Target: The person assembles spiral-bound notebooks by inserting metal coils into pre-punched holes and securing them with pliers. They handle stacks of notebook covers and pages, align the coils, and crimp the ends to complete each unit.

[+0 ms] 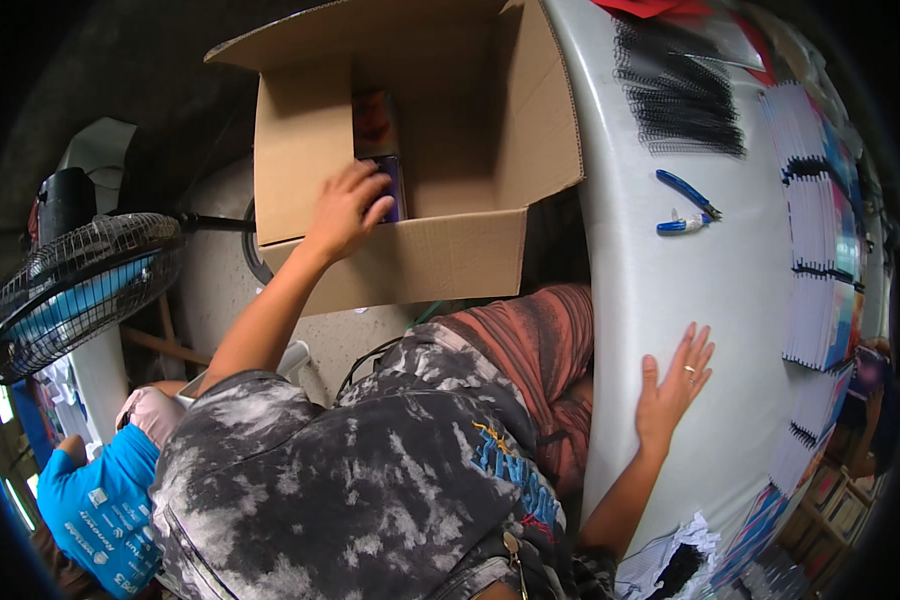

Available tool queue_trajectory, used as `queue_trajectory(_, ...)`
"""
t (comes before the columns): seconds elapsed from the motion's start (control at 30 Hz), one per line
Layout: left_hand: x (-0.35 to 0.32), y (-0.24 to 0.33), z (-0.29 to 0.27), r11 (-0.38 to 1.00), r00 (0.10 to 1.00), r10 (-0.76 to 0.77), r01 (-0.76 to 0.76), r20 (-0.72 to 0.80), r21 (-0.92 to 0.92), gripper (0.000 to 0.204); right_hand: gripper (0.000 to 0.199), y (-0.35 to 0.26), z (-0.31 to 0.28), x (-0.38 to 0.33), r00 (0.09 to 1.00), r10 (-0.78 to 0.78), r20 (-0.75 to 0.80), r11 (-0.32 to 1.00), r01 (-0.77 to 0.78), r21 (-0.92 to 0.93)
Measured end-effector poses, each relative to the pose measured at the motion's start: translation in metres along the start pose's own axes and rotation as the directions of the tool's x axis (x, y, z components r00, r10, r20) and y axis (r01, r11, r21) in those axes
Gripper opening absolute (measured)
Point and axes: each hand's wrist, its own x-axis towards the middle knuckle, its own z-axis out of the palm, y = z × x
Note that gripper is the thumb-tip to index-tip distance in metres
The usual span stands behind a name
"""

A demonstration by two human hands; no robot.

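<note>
My left hand (350, 208) reaches over the near left edge of an open cardboard box (440, 262). Its fingers are loosely bent and apart, at the edge of a purple-covered book (393, 190) inside. Beyond that, a book with a dark red cover (375, 120) lies against the box's left flap, which partly hides it. On the white table (660, 290) to the right, my right hand (675, 385) rests flat with fingers stretched out and a ring on one. It holds nothing.
Blue-handled pliers (685, 192) and a small blue-and-white tool (682, 225) lie near black spiral binding coils (675, 90). Stacked spiral-bound notebooks (810, 230) line the table's far right side. At left stand a fan (80, 290) and a person in a blue shirt (105, 510).
</note>
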Motion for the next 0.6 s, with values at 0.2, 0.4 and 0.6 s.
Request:
queue_trajectory(0.2,-0.014,-0.112,-0.006,0.564,0.572,-0.819,0.816,0.035,-0.128,0.094,0.074,-0.097,0.002,0.005,0.930,-0.361,0.064,0.911,0.337,0.236)
queue_trajectory(0.4,-0.036,-0.109,0.027,0.422,0.518,-0.847,0.794,0.123,-0.437,0.066,0.061,-0.175,0.083,0.059,0.830,-0.556,0.045,0.703,0.441,0.558)
queue_trajectory(0.6,-0.048,-0.088,0.029,0.404,0.619,-0.762,0.685,0.192,-0.606,0.062,0.052,-0.202,0.144,0.098,0.832,-0.544,0.110,0.805,0.479,0.351)
